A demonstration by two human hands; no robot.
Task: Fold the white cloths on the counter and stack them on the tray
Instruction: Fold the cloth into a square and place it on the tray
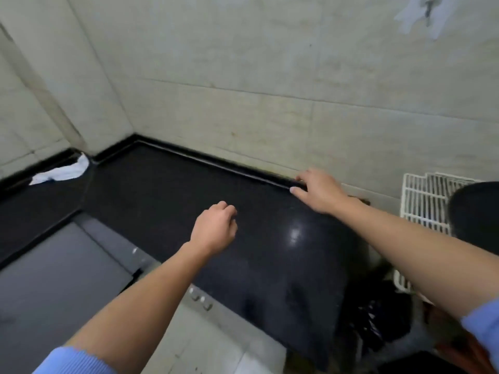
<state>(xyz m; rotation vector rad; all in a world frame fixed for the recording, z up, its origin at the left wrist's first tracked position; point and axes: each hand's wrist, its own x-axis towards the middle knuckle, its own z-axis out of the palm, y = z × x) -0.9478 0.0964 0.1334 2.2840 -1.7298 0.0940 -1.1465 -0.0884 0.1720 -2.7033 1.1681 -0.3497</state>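
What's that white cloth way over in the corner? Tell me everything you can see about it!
The white cloth is a soft, crumpled piece of fabric, not folded yet. It lies bunched up on the dark counter, far off to the left, right where the counter meets the tiled wall. One end pokes up against the wall and the rest spreads out flat and wrinkly. A darker streak shows on it, maybe a stripe or a shadow. Nobody is touching it: the left hand and right hand are both far from it.
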